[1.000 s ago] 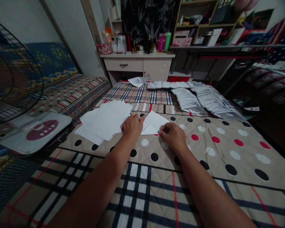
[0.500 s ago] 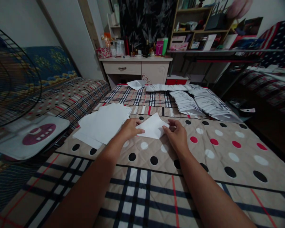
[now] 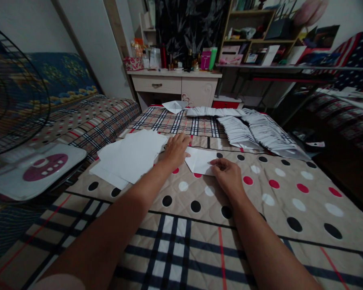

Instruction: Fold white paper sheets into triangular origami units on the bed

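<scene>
A folded white sheet of paper [image 3: 200, 160] lies on the dotted bedspread [image 3: 278, 189] in front of me. My left hand [image 3: 176, 148] rests palm down on its upper left corner, fingers stretched out. Closed fingers of my right hand [image 3: 227, 175] press on the sheet's lower right edge. A loose pile of flat white sheets [image 3: 130, 156] lies just left of my left hand.
Rows of folded white papers [image 3: 251, 129] are fanned out across the far right of the bed. A single folded paper [image 3: 174, 106] sits at the far edge. A fan base [image 3: 36, 169] and cage stand at left. A dresser [image 3: 175, 84] and shelves stand behind.
The sheet was lifted off the bed half a second ago and now lies flat, folded smaller. My left hand moved up onto its far corner; my right hand presses its near edge.
</scene>
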The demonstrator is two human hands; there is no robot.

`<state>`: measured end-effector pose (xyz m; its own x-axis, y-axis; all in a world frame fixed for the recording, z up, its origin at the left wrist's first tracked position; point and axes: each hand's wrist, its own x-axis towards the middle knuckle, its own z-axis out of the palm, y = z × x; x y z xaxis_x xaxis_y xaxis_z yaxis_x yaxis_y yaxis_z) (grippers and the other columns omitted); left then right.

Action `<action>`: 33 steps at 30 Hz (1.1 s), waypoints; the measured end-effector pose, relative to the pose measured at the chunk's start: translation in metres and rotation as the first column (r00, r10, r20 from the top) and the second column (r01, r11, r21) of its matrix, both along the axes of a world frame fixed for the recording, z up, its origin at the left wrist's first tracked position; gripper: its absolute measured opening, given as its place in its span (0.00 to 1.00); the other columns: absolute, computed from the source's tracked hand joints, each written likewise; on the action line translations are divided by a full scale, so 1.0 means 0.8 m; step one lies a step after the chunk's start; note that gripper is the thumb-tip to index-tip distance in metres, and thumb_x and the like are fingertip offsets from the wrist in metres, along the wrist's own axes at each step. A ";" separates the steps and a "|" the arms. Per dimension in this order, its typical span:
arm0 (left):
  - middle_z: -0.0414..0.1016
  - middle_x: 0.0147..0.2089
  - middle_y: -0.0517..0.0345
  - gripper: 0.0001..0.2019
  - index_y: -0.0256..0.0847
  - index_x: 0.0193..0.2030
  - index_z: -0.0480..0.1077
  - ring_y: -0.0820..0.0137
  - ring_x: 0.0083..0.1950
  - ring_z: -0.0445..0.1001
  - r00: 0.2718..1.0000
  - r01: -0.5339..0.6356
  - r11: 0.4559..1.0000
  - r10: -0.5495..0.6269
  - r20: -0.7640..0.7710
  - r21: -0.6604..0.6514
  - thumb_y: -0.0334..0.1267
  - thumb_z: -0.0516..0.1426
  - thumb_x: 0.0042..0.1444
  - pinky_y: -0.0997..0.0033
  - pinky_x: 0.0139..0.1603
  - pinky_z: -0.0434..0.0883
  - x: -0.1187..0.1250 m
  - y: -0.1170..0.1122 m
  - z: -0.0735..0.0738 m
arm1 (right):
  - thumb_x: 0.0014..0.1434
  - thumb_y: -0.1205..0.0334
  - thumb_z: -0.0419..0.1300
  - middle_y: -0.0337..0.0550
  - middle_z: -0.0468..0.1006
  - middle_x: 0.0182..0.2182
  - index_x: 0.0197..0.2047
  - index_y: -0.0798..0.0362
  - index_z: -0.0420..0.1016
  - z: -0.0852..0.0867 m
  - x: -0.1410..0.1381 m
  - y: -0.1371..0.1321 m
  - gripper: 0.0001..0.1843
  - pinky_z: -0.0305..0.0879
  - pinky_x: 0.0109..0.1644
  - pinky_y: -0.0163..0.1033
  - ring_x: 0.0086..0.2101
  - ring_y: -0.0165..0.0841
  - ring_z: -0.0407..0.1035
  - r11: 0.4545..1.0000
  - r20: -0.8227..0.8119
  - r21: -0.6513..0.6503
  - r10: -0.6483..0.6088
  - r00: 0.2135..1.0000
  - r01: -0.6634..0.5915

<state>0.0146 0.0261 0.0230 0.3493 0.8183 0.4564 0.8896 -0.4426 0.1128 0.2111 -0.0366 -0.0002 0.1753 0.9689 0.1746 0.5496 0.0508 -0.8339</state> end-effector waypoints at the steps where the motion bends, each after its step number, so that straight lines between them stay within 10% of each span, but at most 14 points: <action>1: 0.72 0.49 0.51 0.14 0.40 0.45 0.71 0.59 0.52 0.68 1.000 -0.010 1.000 0.011 0.011 -0.013 0.34 0.64 0.51 0.60 0.51 0.65 0.001 -0.010 -0.006 | 0.47 0.65 0.54 0.41 0.77 0.26 0.35 0.54 0.80 0.001 0.001 -0.001 0.15 0.61 0.31 0.38 0.26 0.34 0.69 1.000 -0.029 -0.013 0.006 1.000 -0.007; 11: 0.74 0.39 0.57 0.01 0.41 0.32 0.75 0.66 0.45 0.71 0.933 0.140 0.959 -0.044 0.358 -0.246 0.32 0.62 0.54 0.66 0.47 0.68 -0.007 -0.067 -0.034 | 0.45 0.67 0.60 0.50 0.72 0.49 0.39 0.51 0.83 -0.013 0.033 0.004 0.17 0.69 0.49 0.45 0.48 0.41 0.69 0.972 -0.076 0.181 0.165 0.983 -0.150; 16: 0.72 0.41 0.57 0.10 0.42 0.35 0.75 0.66 0.46 0.71 0.910 0.162 0.958 -0.053 0.411 -0.237 0.40 0.67 0.48 0.65 0.50 0.69 -0.009 -0.068 -0.037 | 0.46 0.69 0.63 0.49 0.65 0.58 0.45 0.47 0.82 -0.011 0.043 0.001 0.21 0.70 0.51 0.47 0.57 0.44 0.63 0.937 0.098 0.170 0.292 0.951 -0.305; 27: 0.74 0.40 0.51 0.05 0.39 0.37 0.74 0.62 0.46 0.70 0.979 0.191 0.979 -0.195 -0.056 -0.064 0.35 0.56 0.61 0.60 0.49 0.67 0.005 -0.091 -0.021 | 0.48 0.73 0.56 0.45 0.73 0.53 0.38 0.47 0.83 -0.003 0.038 -0.003 0.19 0.56 0.63 0.53 0.56 0.42 0.64 0.888 0.239 0.307 0.276 0.931 -0.342; 33: 0.76 0.37 0.51 0.08 0.37 0.35 0.73 0.65 0.43 0.72 0.976 0.217 0.975 -0.216 0.012 -0.050 0.32 0.53 0.62 0.64 0.46 0.69 -0.002 -0.084 -0.026 | 0.44 0.76 0.57 0.46 0.77 0.50 0.41 0.49 0.81 0.004 0.032 -0.006 0.23 0.59 0.61 0.52 0.53 0.42 0.66 0.836 0.202 0.355 0.367 0.908 -0.417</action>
<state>0.0132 -0.0415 0.0022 0.5178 0.7457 0.4193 0.7724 -0.6182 0.1456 0.2366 -0.0412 0.0027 -0.2520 0.8039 0.5388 0.5098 0.5835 -0.6322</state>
